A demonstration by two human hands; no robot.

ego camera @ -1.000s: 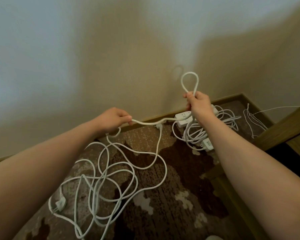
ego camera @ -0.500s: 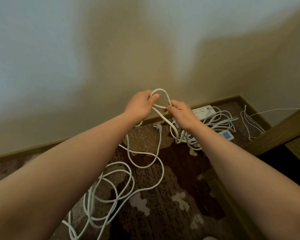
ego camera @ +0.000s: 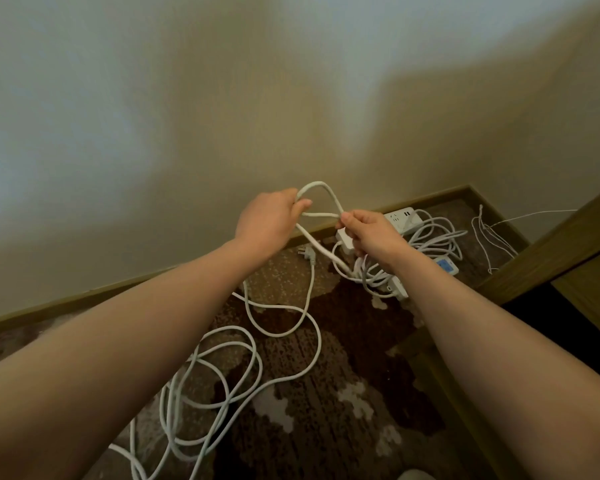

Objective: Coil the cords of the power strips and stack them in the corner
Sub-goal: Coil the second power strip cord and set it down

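A long white cord [ego camera: 257,348] sprawls in loose tangled loops over the patterned carpet and rises to my hands. My left hand [ego camera: 269,220] grips one side of a small raised loop [ego camera: 321,194] of it. My right hand [ego camera: 367,233] pinches the loop's other side where the strands cross, and also holds a small white power strip body [ego camera: 345,239]. Behind my right hand, near the room corner, lie a white power strip [ego camera: 404,220], a coiled cord bundle [ego camera: 433,242] and a strip with a blue label [ego camera: 445,265]. A loose plug [ego camera: 309,254] rests by the baseboard.
Cream walls meet at a corner at the back right, edged by a wooden baseboard [ego camera: 430,197]. A thin white wire [ego camera: 488,237] lies in that corner. A wooden door frame [ego camera: 554,251] slants in from the right.
My hands, first apart with the cord stretched between them, came together at the raised loop. Over the last half second they barely moved and the loop widened slightly.
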